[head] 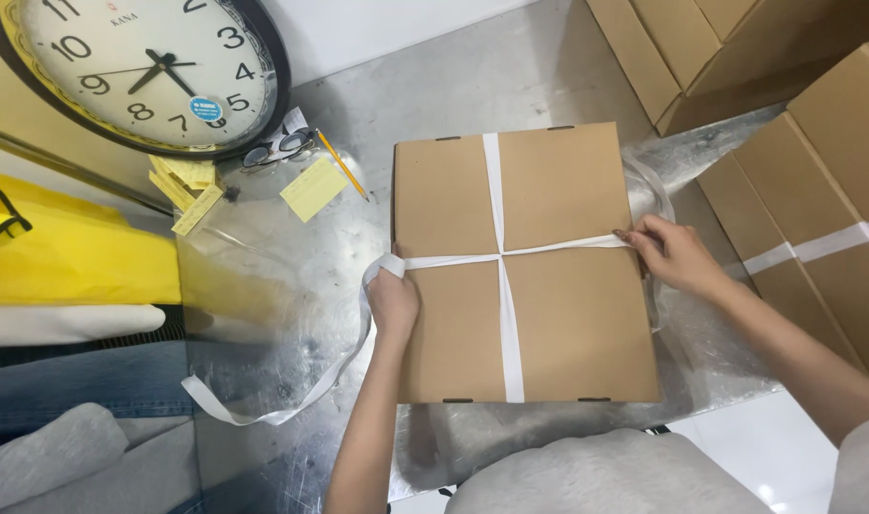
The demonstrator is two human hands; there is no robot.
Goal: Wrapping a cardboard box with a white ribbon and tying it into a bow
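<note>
A flat brown cardboard box (558,200) lies on a shiny metal table (492,76). White strap (507,324) crosses it lengthwise and crosswise, meeting near the middle. My left hand (393,303) grips the strap at the box's left edge, fingers closed around it. From there a loose tail of strap (263,411) curls down over the table to the lower left. My right hand (671,251) pinches the crosswise strap at the box's right edge.
A large round wall clock (139,67) leans at the upper left. Below it lie glasses (275,148), a pencil (341,164) and yellow notes (313,187). Stacked cardboard boxes (815,171) stand to the right, one strapped. A yellow object (63,247) is at left.
</note>
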